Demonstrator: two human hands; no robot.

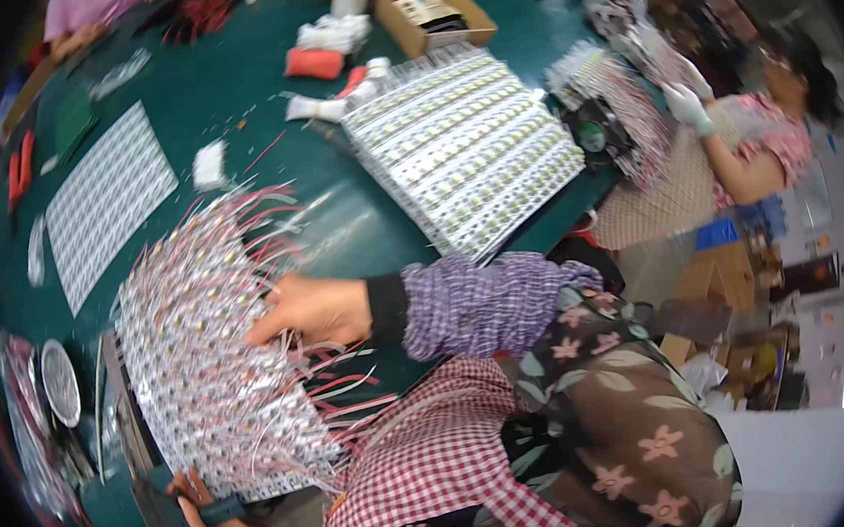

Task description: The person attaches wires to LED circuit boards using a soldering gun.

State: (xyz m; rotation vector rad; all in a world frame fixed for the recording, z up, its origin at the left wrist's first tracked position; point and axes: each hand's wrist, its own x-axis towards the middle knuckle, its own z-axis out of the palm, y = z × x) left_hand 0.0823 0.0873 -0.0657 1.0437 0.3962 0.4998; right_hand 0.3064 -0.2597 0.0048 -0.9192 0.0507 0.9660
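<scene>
A white sheet of small LED boards, bristling with red and white wires, lies before me on the green table. Over its right part is my right hand, fingers bent and pressed together among the wires. Whether a wire is pinched in them is hidden. At the sheet's near left corner my left hand is closed round a dark-handled tool; its exact kind does not show. Wire ends stick out past the sheet's right edge, close to my checked apron.
A thick stack of LED board sheets sits right of centre, with an open cardboard box behind. Another sheet lies at left, near red-handled tools and a round silvery dish. A gloved co-worker is at right.
</scene>
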